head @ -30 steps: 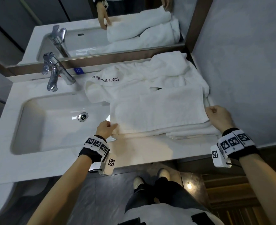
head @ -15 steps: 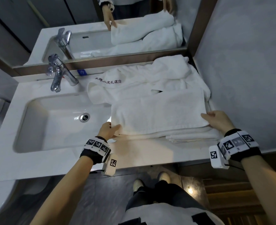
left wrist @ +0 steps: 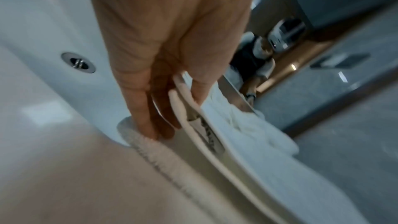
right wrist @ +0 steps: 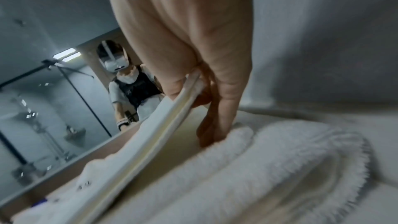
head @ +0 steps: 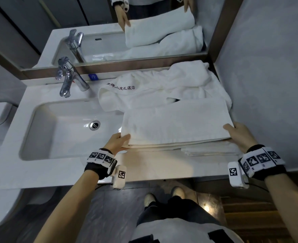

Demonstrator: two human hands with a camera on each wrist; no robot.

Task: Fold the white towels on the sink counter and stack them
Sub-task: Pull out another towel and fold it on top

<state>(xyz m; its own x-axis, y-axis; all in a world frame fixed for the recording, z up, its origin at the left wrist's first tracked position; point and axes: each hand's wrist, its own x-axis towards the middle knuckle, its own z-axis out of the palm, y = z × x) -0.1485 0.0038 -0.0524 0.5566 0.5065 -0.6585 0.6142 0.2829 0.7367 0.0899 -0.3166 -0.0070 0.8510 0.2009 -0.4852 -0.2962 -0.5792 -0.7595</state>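
My left hand [head: 117,141] and right hand [head: 236,131] now pinch the folded towel's [head: 176,120] near corners, lifted off the lower towel [head: 213,150] on the counter [head: 155,169]; next fold starting.

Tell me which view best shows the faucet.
The head view: the chrome faucet stands whole behind the sink basin, left of the towels. The left wrist view shows only the sink's drain, no faucet; the right wrist view shows towel, wall and mirror, no faucet.

right hand [right wrist: 193,48] pinches towel edge [right wrist: 137,135]
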